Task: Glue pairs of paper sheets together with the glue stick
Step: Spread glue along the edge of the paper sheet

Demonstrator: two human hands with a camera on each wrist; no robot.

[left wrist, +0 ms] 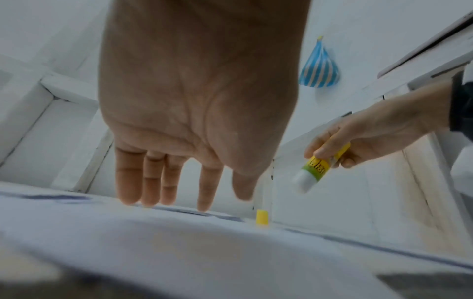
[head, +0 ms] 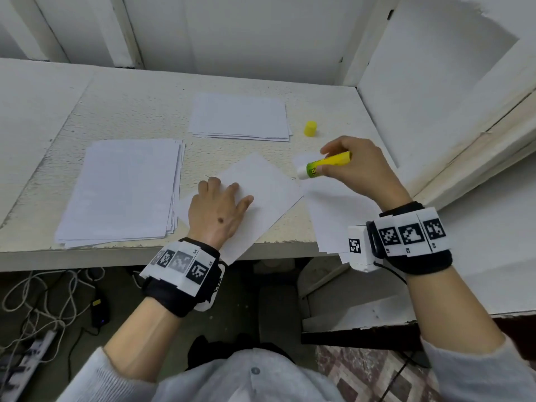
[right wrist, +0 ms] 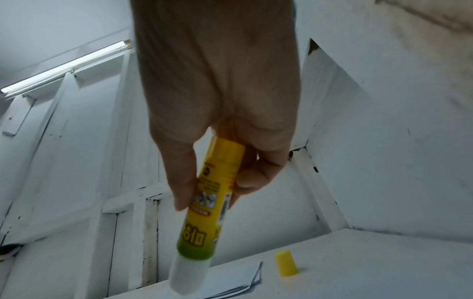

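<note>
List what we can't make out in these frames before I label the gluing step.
- Glue stick label text: blurred in every view.
- Whether its tip touches the sheet under the right hand: unclear; no view shows the contact.
- That sheet: near corner hidden behind the wrist camera, head view.
- Sheet under the left hand: any glue on it is invisible; white on white.
- Stack counts: edges too fine.

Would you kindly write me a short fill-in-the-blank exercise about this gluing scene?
1. The right hand holds the ____.
2. The yellow cap stands on the ____, off the stick.
3. The left hand rests flat on a sheet of ____.
4. The number of paper stacks lying beyond the hands is ____.

Missing words: glue stick; table; paper; two
</note>
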